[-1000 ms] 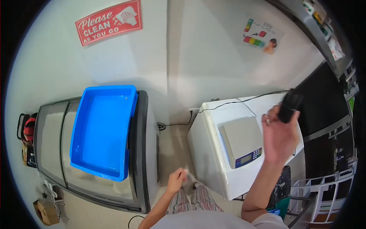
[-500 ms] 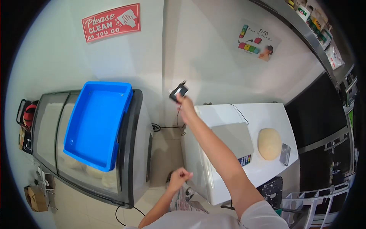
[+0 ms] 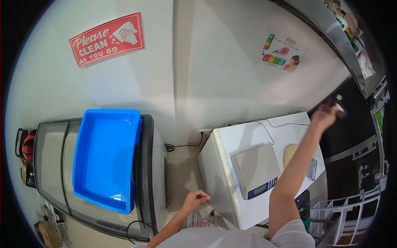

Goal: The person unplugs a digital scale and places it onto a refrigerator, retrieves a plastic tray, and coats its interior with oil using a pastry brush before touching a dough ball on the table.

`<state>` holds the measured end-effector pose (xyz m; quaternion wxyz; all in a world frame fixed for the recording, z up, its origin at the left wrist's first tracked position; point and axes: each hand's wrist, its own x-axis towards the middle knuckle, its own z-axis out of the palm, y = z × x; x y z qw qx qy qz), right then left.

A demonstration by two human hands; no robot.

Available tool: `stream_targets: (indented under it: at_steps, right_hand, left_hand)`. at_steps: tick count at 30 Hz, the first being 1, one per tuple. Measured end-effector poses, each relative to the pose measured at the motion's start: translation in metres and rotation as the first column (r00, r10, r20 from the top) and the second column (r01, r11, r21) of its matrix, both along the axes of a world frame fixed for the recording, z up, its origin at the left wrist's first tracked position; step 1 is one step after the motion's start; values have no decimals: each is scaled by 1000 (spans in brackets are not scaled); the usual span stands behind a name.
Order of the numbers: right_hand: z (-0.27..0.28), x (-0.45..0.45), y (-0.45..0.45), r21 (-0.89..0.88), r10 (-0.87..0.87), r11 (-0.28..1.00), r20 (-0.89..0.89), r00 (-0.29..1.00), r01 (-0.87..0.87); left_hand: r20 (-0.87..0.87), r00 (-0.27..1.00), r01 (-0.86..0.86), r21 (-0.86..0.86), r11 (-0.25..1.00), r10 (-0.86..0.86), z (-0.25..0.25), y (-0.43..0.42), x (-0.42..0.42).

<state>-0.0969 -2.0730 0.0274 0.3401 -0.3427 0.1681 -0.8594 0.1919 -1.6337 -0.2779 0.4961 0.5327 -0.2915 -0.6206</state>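
Note:
My right hand (image 3: 324, 118) is stretched out past the right end of the white freezer top (image 3: 231, 213), closed on a small black power adapter (image 3: 340, 108), blurred by motion. A thin cord (image 3: 289, 125) runs along the back of the white top toward that hand. Beneath my forearm lie a digital scale (image 3: 255, 163) with a keypad and a pale ball of dough (image 3: 288, 152), partly covered by the arm. Beside the dough sits a metal scraper (image 3: 313, 170). Low in front of my body, my left hand (image 3: 195, 201) has its fingers curled in, with nothing visible in them.
To the left, a blue tray (image 3: 105, 161) rests on a glass-topped chest freezer (image 3: 51, 159). Between the two units is a floor gap with a black cable (image 3: 182, 145) leading to a wall socket (image 3: 204, 133). White racks (image 3: 351, 211) stand at the lower right.
My right hand has swung from the wall gap on the left to far right with the adapter, drawing the cord along. My view has shifted slightly. My left hand stays low.

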Motion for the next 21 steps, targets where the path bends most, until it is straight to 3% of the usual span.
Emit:
stream_targets:
  at_steps: [1, 3, 6, 7, 10, 11, 14, 17, 21]
  right_hand:
    - [34, -2, 33, -46, -170, 984, 12, 985, 170]
    - [84, -43, 73, -183, -237, 958, -59, 970, 223]
    - [157, -95, 133, -311, -306, 916, -139, 942, 252]
    - [181, -91, 160, -403, -375, 874, -204, 904, 272]
    - [231, -82, 228, -655, -582, 712, -348, 735, 254]
    - [239, -94, 244, -658, -594, 705, -344, 727, 264]
    - [248, -136, 289, -582, -388, 808, -399, 831, 97]
    - [236, -132, 325, -520, -321, 853, -466, 825, 39]
    - [232, -168, 358, -429, -201, 901, -548, 812, -67]
  left_hand:
    - [7, 999, 31, 2, 1000, -31, 2, -6, -2]
    - [19, 997, 78, 7, 997, -78, 11, -15, -6]
    - [302, 920, 276, -42, 960, -251, 55, -32, -19]
    - [302, 914, 296, -42, 954, -270, 67, -37, -26]
    - [735, 646, 565, -278, 777, -206, 107, -49, -49]
    - [738, 642, 576, -282, 768, -210, 122, -51, -59]
    - [975, 220, 723, -183, 666, 29, 170, -41, -87]
    - [971, 240, 702, -180, 689, 8, 224, -36, -80]
    - [981, 193, 631, -110, 768, -18, 244, -33, -67]
